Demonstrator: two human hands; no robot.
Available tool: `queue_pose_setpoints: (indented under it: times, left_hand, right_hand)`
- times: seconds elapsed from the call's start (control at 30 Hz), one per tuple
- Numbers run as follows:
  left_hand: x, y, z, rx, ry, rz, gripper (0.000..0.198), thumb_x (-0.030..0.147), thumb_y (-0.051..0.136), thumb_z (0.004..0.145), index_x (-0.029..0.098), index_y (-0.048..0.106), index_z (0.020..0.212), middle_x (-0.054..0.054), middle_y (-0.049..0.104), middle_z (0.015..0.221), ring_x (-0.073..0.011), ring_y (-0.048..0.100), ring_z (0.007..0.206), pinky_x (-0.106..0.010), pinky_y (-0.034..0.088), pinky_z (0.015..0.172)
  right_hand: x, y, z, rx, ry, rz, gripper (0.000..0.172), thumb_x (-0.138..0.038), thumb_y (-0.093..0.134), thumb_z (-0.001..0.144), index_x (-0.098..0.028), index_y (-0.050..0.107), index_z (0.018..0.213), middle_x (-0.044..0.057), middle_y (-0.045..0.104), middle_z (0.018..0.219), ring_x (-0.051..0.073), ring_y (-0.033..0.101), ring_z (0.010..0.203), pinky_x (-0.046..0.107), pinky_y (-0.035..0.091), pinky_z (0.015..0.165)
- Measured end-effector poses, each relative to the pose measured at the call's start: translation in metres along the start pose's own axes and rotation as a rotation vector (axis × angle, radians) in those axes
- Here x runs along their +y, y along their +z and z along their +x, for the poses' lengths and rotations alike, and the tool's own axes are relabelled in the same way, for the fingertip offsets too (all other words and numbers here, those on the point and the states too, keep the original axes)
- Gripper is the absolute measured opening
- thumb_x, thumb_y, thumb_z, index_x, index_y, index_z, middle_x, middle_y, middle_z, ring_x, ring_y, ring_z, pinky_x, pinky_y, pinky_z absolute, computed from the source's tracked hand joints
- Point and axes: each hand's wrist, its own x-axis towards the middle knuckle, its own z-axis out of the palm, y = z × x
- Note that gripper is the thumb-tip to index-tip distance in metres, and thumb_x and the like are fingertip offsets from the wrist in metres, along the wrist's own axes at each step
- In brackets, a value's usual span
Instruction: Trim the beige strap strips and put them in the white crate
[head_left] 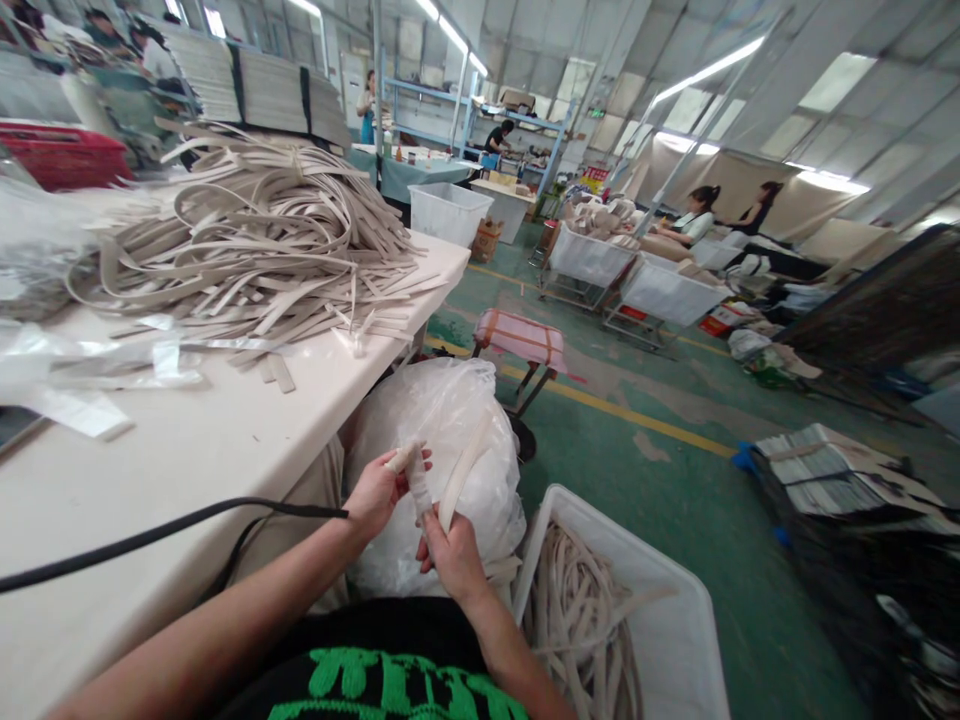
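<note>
Both hands meet low in the middle, in front of a full clear plastic bag (450, 420). My left hand (379, 492) is closed round the upper end of a pale beige strip (417, 480). My right hand (450, 555) grips the same strip lower down, and a second strip end (463, 470) rises from its fingers. A large heap of the same beige strips (255, 235) lies on the white table (225, 440) to my left. A white bin (675, 620) with several looped strips (577, 620) stands by my right forearm.
A black cable (150, 535) runs over the table's near edge. Crumpled clear plastic (45, 260) lies at the table's left. A pink stool (521, 340) stands ahead on the green floor. Dark stacked material (847, 490) sits at right. Several people work at carts and tables far off.
</note>
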Motion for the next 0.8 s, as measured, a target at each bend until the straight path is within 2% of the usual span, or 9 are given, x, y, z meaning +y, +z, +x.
queue_pose_setpoints:
  times: [0.17,0.3,0.37,0.43,0.6,0.73,0.8]
  left_hand:
    - [-0.018,-0.005,-0.010,-0.105,-0.113,0.067,0.040,0.042,0.083,0.067,0.008,0.074,0.087,-0.014,0.075,0.084,-0.0183,0.066,0.065,-0.028,0.051,0.061]
    - [-0.003,0.000,-0.004,-0.059,-0.064,0.018,0.038,0.037,0.079,0.072,0.015,0.072,0.102,-0.013,0.072,0.110,-0.0204,0.070,0.079,-0.028,0.052,0.065]
    - [0.006,0.003,0.001,-0.022,-0.049,0.001,0.035,0.036,0.076,0.076,0.015,0.072,0.104,-0.013,0.071,0.116,-0.0203,0.070,0.086,-0.028,0.053,0.069]
    - [0.008,0.004,0.003,-0.023,-0.061,0.019,0.034,0.033,0.077,0.074,0.012,0.074,0.100,-0.015,0.072,0.111,-0.0211,0.069,0.090,-0.028,0.053,0.073]
    - [-0.005,0.001,-0.009,-0.096,-0.052,0.127,0.040,0.036,0.084,0.063,0.010,0.076,0.093,-0.015,0.075,0.097,-0.0238,0.068,0.085,-0.032,0.051,0.075]
    - [0.003,0.008,-0.006,-0.087,-0.004,0.132,0.039,0.039,0.082,0.065,0.010,0.075,0.091,-0.013,0.075,0.089,-0.0224,0.067,0.085,-0.031,0.051,0.075]
    - [0.012,0.017,0.001,-0.077,0.001,0.111,0.036,0.037,0.080,0.067,0.011,0.074,0.091,-0.010,0.074,0.083,-0.0206,0.067,0.081,-0.029,0.051,0.070]
  right_hand:
    - [-0.004,-0.001,0.002,0.039,0.012,-0.002,0.049,-0.062,0.043,0.089,-0.017,0.056,0.079,-0.002,0.055,0.047,0.012,0.053,0.036,0.019,0.039,0.038]
    - [-0.001,-0.001,0.001,-0.002,-0.005,0.009,0.046,-0.060,0.044,0.089,-0.017,0.056,0.082,-0.004,0.055,0.048,0.011,0.053,0.036,0.019,0.038,0.038]
    - [0.000,-0.001,0.000,-0.016,-0.011,-0.002,0.045,-0.059,0.044,0.090,-0.016,0.057,0.083,-0.004,0.055,0.049,0.011,0.053,0.036,0.018,0.039,0.038]
    - [0.000,0.000,0.001,-0.010,-0.004,-0.008,0.044,-0.058,0.045,0.090,-0.016,0.057,0.084,-0.004,0.055,0.049,0.010,0.053,0.036,0.018,0.039,0.039]
    - [-0.008,-0.005,0.005,0.030,-0.006,0.034,0.050,-0.063,0.045,0.090,-0.016,0.059,0.082,-0.002,0.057,0.050,0.011,0.055,0.039,0.019,0.041,0.041]
    - [-0.014,-0.015,0.007,-0.089,-0.050,0.145,0.051,-0.063,0.045,0.091,-0.015,0.061,0.097,-0.001,0.063,0.061,0.011,0.057,0.044,0.020,0.044,0.046]
    - [-0.018,-0.020,0.007,-0.113,-0.059,0.131,0.050,-0.063,0.046,0.091,-0.015,0.060,0.093,-0.002,0.060,0.059,0.010,0.056,0.043,0.020,0.043,0.045]
